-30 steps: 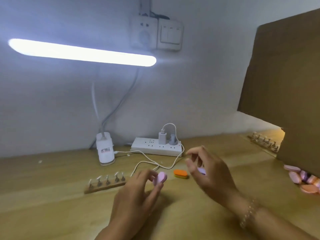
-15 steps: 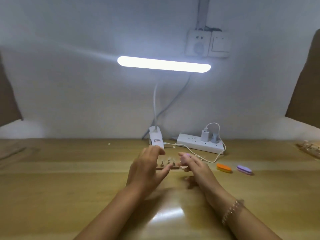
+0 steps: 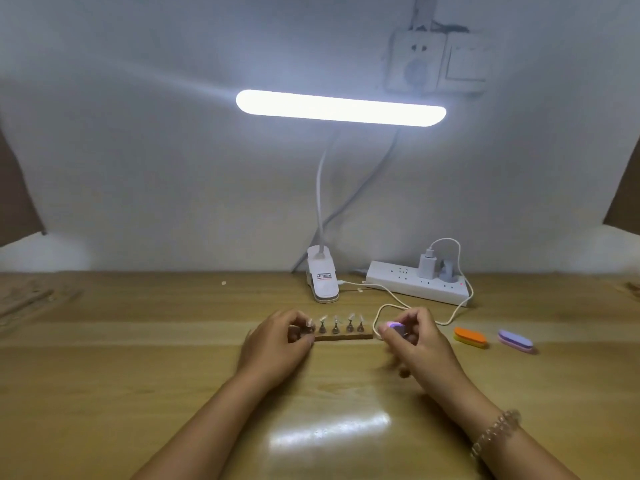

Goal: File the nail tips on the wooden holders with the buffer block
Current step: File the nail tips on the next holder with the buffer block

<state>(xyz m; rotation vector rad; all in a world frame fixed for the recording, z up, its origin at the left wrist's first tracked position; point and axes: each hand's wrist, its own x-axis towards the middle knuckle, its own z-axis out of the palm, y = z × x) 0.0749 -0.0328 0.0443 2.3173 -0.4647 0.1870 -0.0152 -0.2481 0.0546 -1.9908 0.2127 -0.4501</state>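
Note:
A wooden holder strip [image 3: 346,337] lies on the desk in front of me, carrying a row of small stands with clear nail tips [image 3: 335,320]. My left hand [image 3: 277,344] pinches the strip's left end, at the leftmost stand. My right hand [image 3: 415,341] holds a small pink-purple buffer block [image 3: 393,328] between thumb and fingers, just off the strip's right end. Most of the block is hidden by my fingers.
An orange buffer block [image 3: 470,337] and a purple one [image 3: 515,340] lie to the right. Behind stand a white clip lamp base [image 3: 322,279] and a power strip [image 3: 417,287] with a looping cable [image 3: 388,308]. Another holder shows at the far right edge [image 3: 633,289].
The view has swung left and settled. My left hand has closed onto the holder's left end, and my right hand has brought the buffer block to the holder's right end.

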